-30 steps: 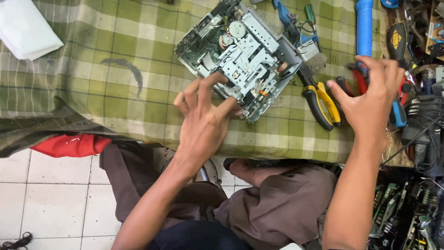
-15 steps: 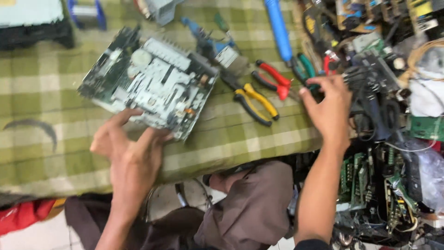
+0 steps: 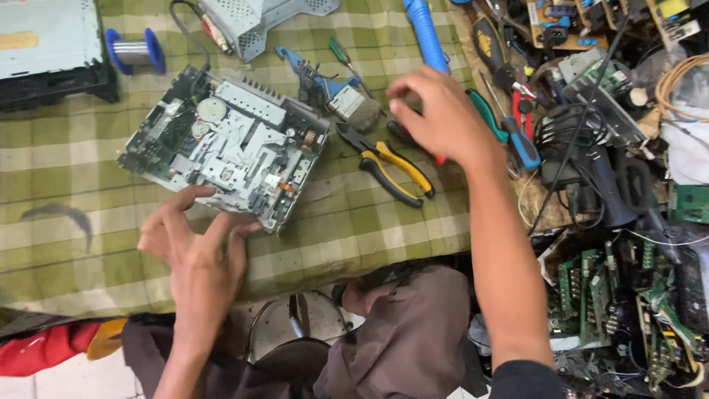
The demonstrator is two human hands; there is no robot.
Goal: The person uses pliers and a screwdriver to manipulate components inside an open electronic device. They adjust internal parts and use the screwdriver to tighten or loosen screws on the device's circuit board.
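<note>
Opened metal drive chassis [image 3: 225, 144] lies mid-cloth on green checked table [image 3: 354, 222], toward far left. Left hand [image 3: 193, 247] at chassis near edge, fingers spread, touching frame, not gripping. Right hand [image 3: 442, 118] hovers blurred over tools, fingers loosely curled, empty. Yellow-handled pliers [image 3: 388, 168] just right of chassis; blue-handled tool [image 3: 422, 31] at far edge; solder spool [image 3: 133, 50] far left.

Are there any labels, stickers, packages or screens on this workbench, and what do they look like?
Tan rectangular sticker: on the pale grey metal box, far left corner.
Yellow label: on a black tool handle, beyond the right hand.
No screens or packages show.
</note>
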